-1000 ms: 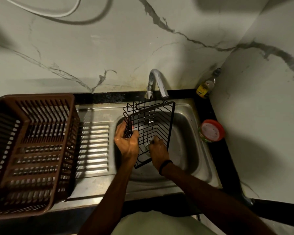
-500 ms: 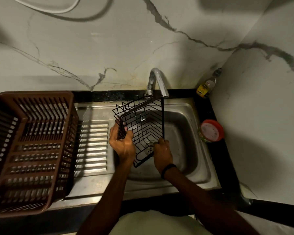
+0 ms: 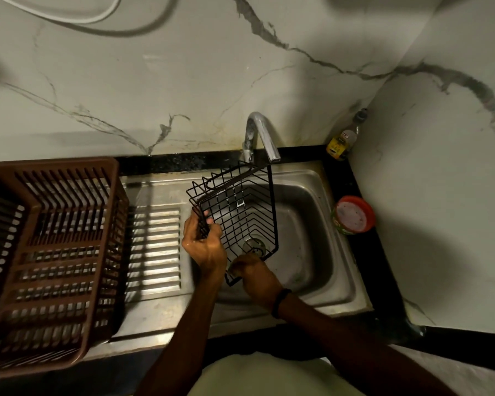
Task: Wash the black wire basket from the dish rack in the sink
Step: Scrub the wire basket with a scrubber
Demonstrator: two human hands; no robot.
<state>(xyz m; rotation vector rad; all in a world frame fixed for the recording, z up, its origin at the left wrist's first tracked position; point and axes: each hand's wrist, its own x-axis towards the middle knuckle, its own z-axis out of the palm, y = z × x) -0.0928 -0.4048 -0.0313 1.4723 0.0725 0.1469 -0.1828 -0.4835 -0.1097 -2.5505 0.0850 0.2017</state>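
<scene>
From your head camera, you are looking down at a steel sink (image 3: 312, 252) set into a black tabletop (image 3: 383, 281) in the corner of two marbled walls. You hold the black wire basket (image 3: 237, 215) over the sink bowl. It is tilted, with its open side turned toward you and its far edge just under the spout of the faucet (image 3: 262, 135). The drain (image 3: 255, 245) shows through the wires near the basket's lower end.

Your left hand (image 3: 205, 247) grips the basket's left side, with the fingers curled round the wires and the thumb on the near side. Your right hand (image 3: 255, 274), with a dark band (image 3: 280, 301) on its wrist, sits at the basket's near corner. Its fingers are curled and it touches the rim there. You cannot tell whether it clasps the wire itself or something small pressed against it.

To the left of the bowl lies the ribbed drainboard (image 3: 155, 247). A brown plastic dish rack (image 3: 55, 252) stands on its left part. On the tabletop to the right of the sink stands a round tub with a red rim (image 3: 353, 215). A small bottle with a yellow label (image 3: 344, 138) stands in the back corner, well apart from the basket. A white cable (image 3: 83, 18) loops across the wall at the top.
</scene>
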